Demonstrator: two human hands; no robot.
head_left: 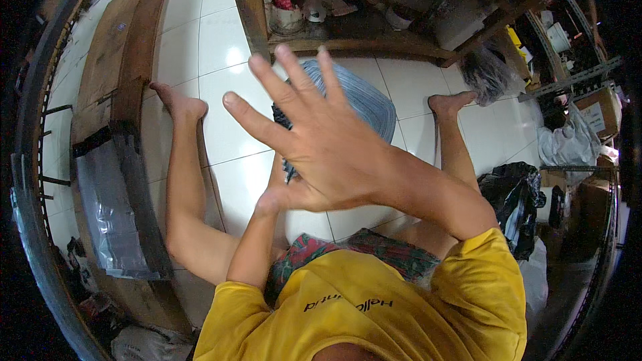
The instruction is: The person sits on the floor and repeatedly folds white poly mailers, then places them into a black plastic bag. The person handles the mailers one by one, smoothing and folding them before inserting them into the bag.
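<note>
My right hand (pixel 328 147) is raised in front of everything, its back toward me and its fingers spread wide, with nothing in it. Behind it my left forearm (pixel 253 247) reaches up, and the left hand is hidden by the right one. On the floor between my legs sits a rounded blue-grey bundle (pixel 374 100) with fine ridged lines, partly covered by my right hand. Dark toothed edges (pixel 279 115) show at the bundle's left side, close to my right fingers. What these belong to I cannot make out.
A long wooden plank (pixel 110 60) partly wrapped in grey plastic (pixel 117 207) runs along the left. Ahead stands a wooden shelf (pixel 361 45) holding a round tub (pixel 287 13). Black plastic (pixel 511 194), a clear bag (pixel 488 73) and a cardboard box (pixel 595 110) lie right. White tiles (pixel 234 120) cover the floor.
</note>
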